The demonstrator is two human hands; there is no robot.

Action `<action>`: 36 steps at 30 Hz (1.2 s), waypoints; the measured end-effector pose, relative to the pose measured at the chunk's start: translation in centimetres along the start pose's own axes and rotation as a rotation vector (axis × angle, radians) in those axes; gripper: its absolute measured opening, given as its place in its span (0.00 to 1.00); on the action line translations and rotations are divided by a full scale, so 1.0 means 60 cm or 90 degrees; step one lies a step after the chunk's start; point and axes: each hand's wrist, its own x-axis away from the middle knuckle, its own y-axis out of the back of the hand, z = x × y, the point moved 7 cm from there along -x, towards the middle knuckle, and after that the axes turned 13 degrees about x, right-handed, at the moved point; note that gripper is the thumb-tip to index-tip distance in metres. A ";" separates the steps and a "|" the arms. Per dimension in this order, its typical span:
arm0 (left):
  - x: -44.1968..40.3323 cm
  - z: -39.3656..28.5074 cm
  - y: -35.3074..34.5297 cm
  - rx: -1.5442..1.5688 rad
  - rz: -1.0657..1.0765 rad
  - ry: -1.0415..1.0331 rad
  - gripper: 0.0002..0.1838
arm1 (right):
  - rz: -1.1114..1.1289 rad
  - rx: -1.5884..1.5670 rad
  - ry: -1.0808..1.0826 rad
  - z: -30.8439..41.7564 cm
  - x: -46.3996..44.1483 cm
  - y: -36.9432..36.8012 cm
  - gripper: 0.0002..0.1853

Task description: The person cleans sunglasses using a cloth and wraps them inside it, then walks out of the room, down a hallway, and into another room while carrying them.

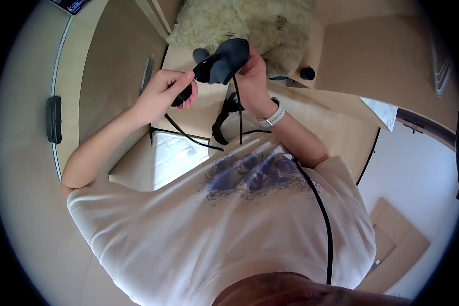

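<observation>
My right hand (pixel 252 71) is raised in front of me, its fingers gripping a dark curved device (pixel 233 53) with a glossy black part and a small rounded piece at its left side. A thin black cord hangs from this device. My left hand (pixel 169 91), just to the left and lower, is closed around a black rounded piece (pixel 181 96). Its thumb tip reaches the lower left edge of the curved device. Another black cord (pixel 191 139) runs below my left hand toward my shirt. The exact kind of either piece cannot be made out.
A fluffy yellowish-green cushion or cover (pixel 209 20) lies beyond my hands. Wooden panels stand on both sides. A white marbled surface (pixel 176 153) is below my left hand. A black case (pixel 54 120) is at far left, and a small dark cylinder (pixel 307 73) stands at right.
</observation>
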 end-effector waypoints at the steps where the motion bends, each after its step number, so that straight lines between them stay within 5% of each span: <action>1: 0.004 -0.001 0.004 0.002 -0.004 -0.004 0.29 | 0.009 0.004 0.010 0.007 -0.001 -0.013 0.21; 7: 0.009 0.006 0.032 0.071 -0.038 0.028 0.29 | 0.144 0.033 -0.008 -0.002 -0.022 -0.074 0.21; 17: -0.009 -0.005 0.039 0.149 -0.072 0.014 0.27 | 0.138 -0.025 -0.069 -0.025 -0.058 -0.039 0.20; 22: -0.011 -0.008 0.035 0.101 -0.034 0.027 0.28 | 0.136 0.034 0.068 0.016 -0.074 -0.036 0.17; 36: -0.022 -0.023 0.040 0.132 -0.074 -0.012 0.27 | 0.248 0.001 -0.012 -0.029 -0.081 -0.043 0.14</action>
